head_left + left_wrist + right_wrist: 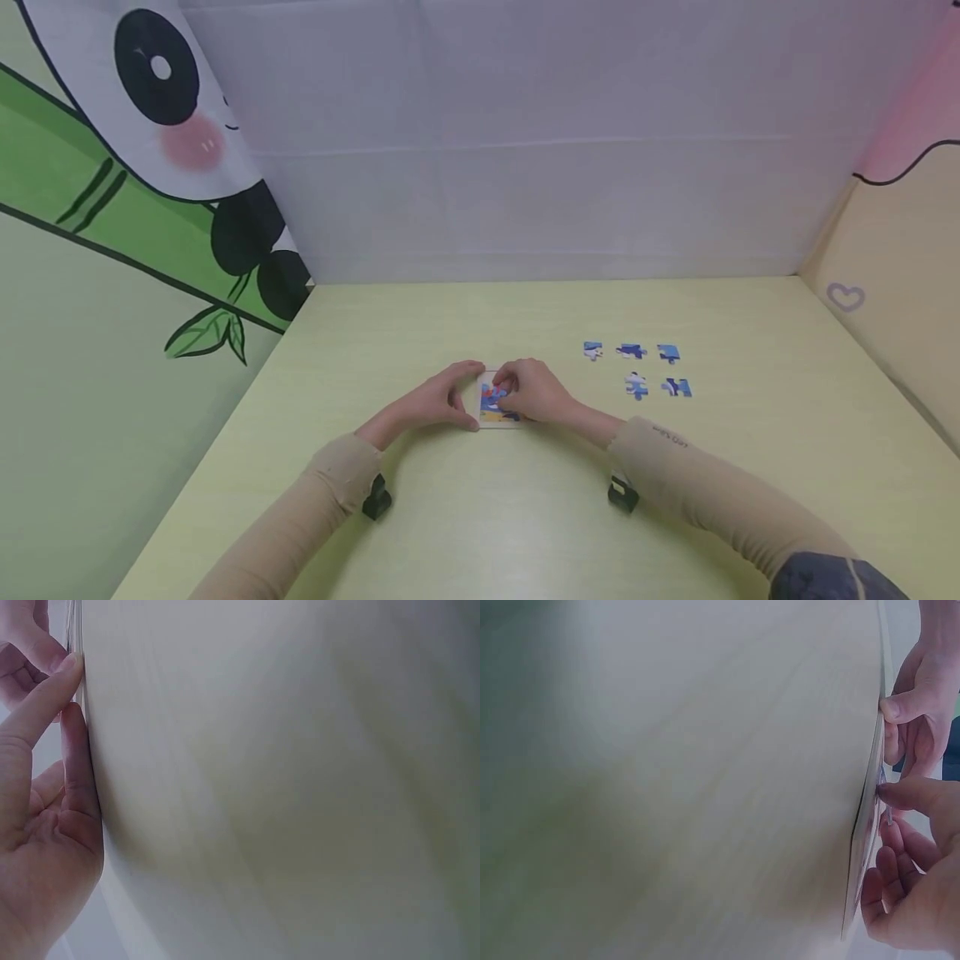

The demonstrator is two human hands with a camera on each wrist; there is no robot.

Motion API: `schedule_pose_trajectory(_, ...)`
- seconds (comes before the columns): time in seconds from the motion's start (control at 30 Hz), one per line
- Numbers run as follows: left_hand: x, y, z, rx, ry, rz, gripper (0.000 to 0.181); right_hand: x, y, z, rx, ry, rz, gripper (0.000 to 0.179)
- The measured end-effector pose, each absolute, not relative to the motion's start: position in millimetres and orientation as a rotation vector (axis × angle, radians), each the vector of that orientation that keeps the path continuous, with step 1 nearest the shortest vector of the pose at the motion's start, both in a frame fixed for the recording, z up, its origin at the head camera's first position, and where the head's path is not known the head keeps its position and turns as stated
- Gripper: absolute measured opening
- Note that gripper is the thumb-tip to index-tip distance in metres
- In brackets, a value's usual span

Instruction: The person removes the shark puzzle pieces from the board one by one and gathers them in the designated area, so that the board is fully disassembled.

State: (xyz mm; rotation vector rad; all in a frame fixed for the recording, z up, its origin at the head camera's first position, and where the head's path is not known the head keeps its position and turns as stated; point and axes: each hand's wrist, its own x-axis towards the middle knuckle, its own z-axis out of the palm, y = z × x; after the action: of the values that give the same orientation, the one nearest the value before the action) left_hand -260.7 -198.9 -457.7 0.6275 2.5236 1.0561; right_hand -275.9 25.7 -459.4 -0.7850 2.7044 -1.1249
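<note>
A small jigsaw board [498,425] with a white border and a blue, red and yellow picture lies on the table between the hands. My left hand [435,400] rests at its left side, thumb by the near corner and forefinger by the far one. In the left wrist view the left thumb [49,697] reaches the board's edge. Over the picture, my right hand [542,393] pinches a thin puzzle piece [889,817], seen edge-on in the right wrist view. The right hand covers the board's right part and most of that piece.
Several loose blue and white puzzle pieces [636,385] lie in two rows to the right, beyond the right hand. The pale table [495,508] ends at a whitish cloth wall [555,200] behind. Printed panels stand at both sides.
</note>
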Motion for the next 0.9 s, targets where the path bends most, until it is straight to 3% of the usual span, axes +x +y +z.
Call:
schedule_pose_trajectory(0.47, -259.8, -197.7, -458.5, 0.626, 2.532, 1.049, 0.096, -273.0, 39.9, -452.7, -0.785, 2.739, -1.129, 0.028)
schedule_pose_trajectory(0.9, -261.3, -195.8, -457.7, 0.596, 2.561, 1.016, 0.097, -284.5, 83.3, -445.7, -0.753, 2.826, -1.128, 0.029)
